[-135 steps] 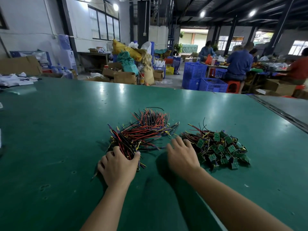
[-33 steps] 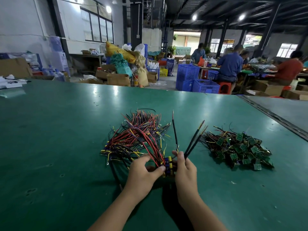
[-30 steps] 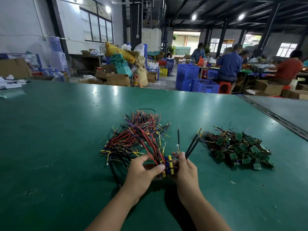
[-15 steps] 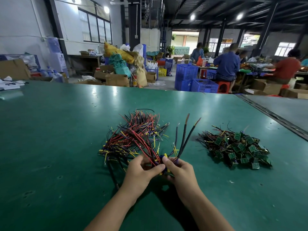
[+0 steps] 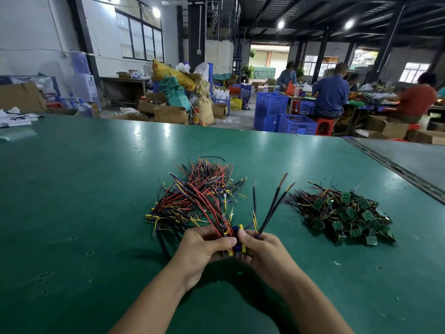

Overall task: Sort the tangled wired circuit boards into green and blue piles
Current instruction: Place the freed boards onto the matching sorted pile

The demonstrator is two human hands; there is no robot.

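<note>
Head view: curled left hand (image 5: 202, 247) and right hand (image 5: 262, 249) are pinching a blue board (image 5: 237, 237) at lower centre, stiff dark wires (image 5: 274, 206) fanning up beside the bristly tangle (image 5: 199, 198); square green boards (image 5: 346, 213) are lying right.

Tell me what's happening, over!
Left grip and right grip pinch a blue board. Red wires trail into tangled pile. Green pile apart, right.

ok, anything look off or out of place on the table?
Nothing stands out. Green-board pile sits apart at right, tangled pile at centre. Left hand and right hand pinch a blue-and-yellow cluster at the tangle's near edge, black leads sticking up.
</note>
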